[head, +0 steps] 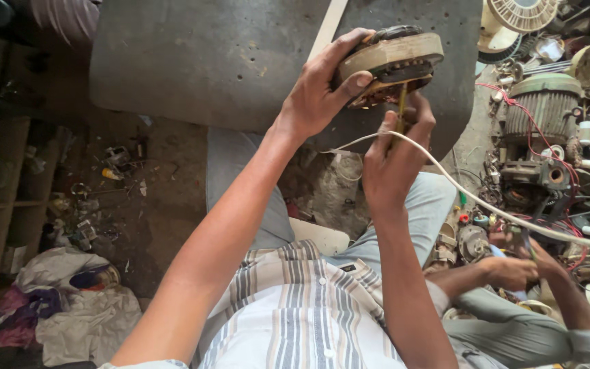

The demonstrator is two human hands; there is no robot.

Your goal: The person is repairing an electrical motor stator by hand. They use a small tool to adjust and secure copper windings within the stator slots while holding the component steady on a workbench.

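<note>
The left hand (319, 96) has its grip closed around the round motor stator (390, 63), held up above the lap; just beneath it, the right hand (394, 160) pinches a thin tool (401, 109) whose tip touches the stator's underside.

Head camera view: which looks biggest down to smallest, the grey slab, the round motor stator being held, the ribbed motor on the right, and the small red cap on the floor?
1. Grey slab.
2. Motor stator and ribbed motor: they look alike, and the stator is held nearer the camera, so no ranking.
3. Red cap.
</note>
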